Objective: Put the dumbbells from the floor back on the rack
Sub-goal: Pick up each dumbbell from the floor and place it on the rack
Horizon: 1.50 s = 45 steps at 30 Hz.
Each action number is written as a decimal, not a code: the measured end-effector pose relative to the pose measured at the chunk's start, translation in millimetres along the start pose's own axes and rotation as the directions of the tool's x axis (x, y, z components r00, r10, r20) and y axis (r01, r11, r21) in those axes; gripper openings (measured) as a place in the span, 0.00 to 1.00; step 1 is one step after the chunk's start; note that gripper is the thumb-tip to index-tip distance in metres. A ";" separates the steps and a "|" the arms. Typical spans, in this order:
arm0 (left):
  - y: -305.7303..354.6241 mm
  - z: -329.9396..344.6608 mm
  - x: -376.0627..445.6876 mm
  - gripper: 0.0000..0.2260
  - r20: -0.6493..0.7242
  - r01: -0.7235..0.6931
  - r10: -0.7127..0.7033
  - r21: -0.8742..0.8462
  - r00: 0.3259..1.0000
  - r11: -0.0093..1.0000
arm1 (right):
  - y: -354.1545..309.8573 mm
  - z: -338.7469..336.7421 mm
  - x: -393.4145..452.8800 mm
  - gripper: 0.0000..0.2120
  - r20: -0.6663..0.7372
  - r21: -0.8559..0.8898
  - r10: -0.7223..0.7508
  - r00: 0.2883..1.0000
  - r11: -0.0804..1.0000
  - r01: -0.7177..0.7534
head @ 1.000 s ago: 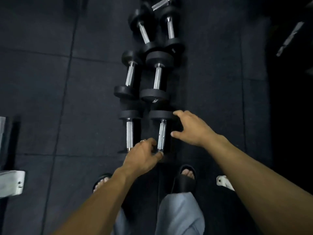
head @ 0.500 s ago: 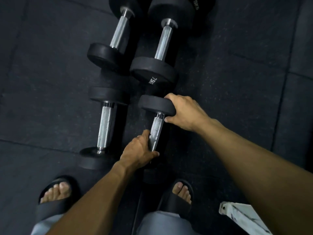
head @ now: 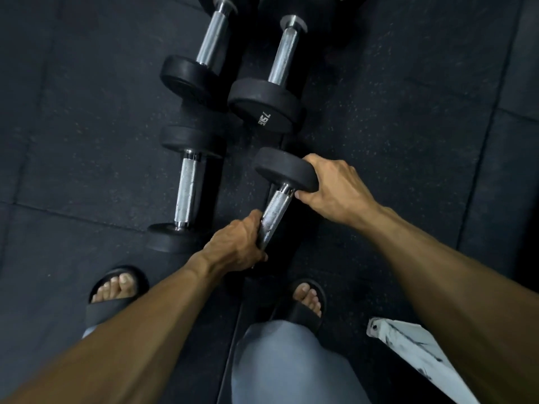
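Observation:
A small black dumbbell (head: pixel 280 182) with a knurled chrome handle lies tilted just ahead of my feet. My left hand (head: pixel 237 247) is wrapped around the lower part of its handle. My right hand (head: pixel 335 191) grips the edge of its far weight head, which is raised off the floor. Its near head is hidden under my left hand. A matching dumbbell (head: pixel 186 191) lies on the floor to the left. Beyond them lie a dumbbell marked 7.5KG (head: pixel 271 94) and another (head: pixel 201 62). No rack is in view.
The floor is dark rubber tiles (head: pixel 393 126). My feet in black slides (head: pixel 116 290) stand close behind the dumbbells. A white scuffed metal piece (head: pixel 408 348) pokes in at the lower right, beside my right forearm.
Both hands went from reaching to gripping the nearest right dumbbell. Its far head has since tipped up and rightward. The camera has dropped closer to the floor.

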<state>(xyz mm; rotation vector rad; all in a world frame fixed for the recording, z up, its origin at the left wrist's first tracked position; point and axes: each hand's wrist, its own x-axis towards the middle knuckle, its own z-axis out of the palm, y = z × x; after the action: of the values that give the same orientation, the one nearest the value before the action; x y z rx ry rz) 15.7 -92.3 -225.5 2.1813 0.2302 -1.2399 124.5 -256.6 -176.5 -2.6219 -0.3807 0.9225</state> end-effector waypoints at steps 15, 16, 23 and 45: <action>132.1 -100.7 -312.6 0.22 -0.157 -0.134 0.145 0.081 0.977 0.988 | -134.6 -235.0 -245.7 0.20 -0.160 -0.059 -0.122 0.980 0.992 0.113; 141.7 -106.5 -333.5 0.22 -0.162 -0.156 0.172 0.109 0.972 0.982 | -141.4 -249.4 -267.2 0.20 -0.179 -0.062 -0.116 0.977 0.992 0.107; 200.2 -118.3 -458.3 0.21 -0.118 -0.319 0.368 0.304 0.922 0.898 | -167.4 -304.8 -421.9 0.23 -0.340 -0.009 0.031 0.940 0.999 -0.036; 516.6 137.9 -648.0 0.25 0.371 -0.725 0.659 0.556 0.654 0.407 | 18.7 -354.6 -892.1 0.15 -0.563 0.237 0.492 0.664 0.866 -0.441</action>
<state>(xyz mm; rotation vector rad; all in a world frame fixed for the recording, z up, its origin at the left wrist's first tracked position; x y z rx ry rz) -215.0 -492.2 476.4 2.3205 -1.2795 -0.9564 -317.9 -668.8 569.4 -2.7903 0.5190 0.1400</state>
